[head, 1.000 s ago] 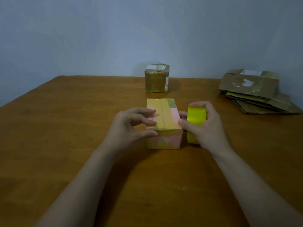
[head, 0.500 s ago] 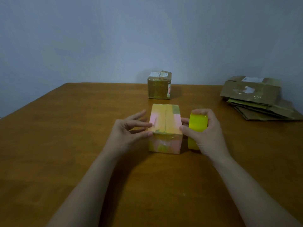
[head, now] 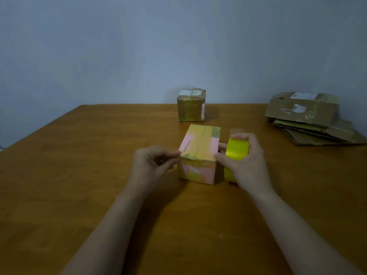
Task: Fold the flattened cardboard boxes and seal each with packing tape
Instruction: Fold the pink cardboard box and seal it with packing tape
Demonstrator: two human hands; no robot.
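From my remote seat I see the taped box (head: 198, 155), patched pink and yellow, standing closed near the middle of the tabletop (head: 79, 175). My left hand (head: 153, 165) has its fingers curled, thumb and forefinger tips pinching at the box's near left top corner. I cannot tell whether a loose tape end sits between them. My right hand (head: 248, 165) is wrapped round the yellow tape roll (head: 237, 149), which stands on its edge just to the right of the box. The thumb reaches across to touch the box's top right edge. A brown sealed box (head: 191, 106) sits farther back, apart from the first. At the far right lies a stack of flattened cardboard boxes (head: 309, 120).
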